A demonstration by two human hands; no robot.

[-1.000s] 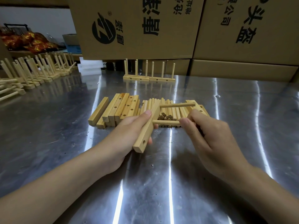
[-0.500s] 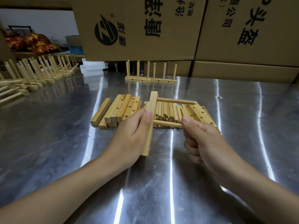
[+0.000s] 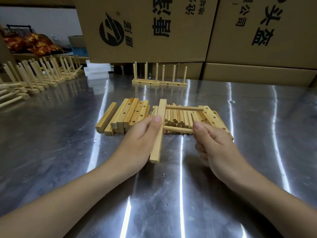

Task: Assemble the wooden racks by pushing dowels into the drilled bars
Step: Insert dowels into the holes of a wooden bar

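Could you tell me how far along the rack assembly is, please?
Done: finished racks stand at the back and far left. In hand: the left hand grips a bar with two dowels in it; the right hand holds the lower dowel at its end. Left: piles of loose dowels and drilled bars.

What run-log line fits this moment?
left hand: grips square drilled pale wooden bar | right hand: pinches near round wooden dowel at bar | far round dowel: in bar
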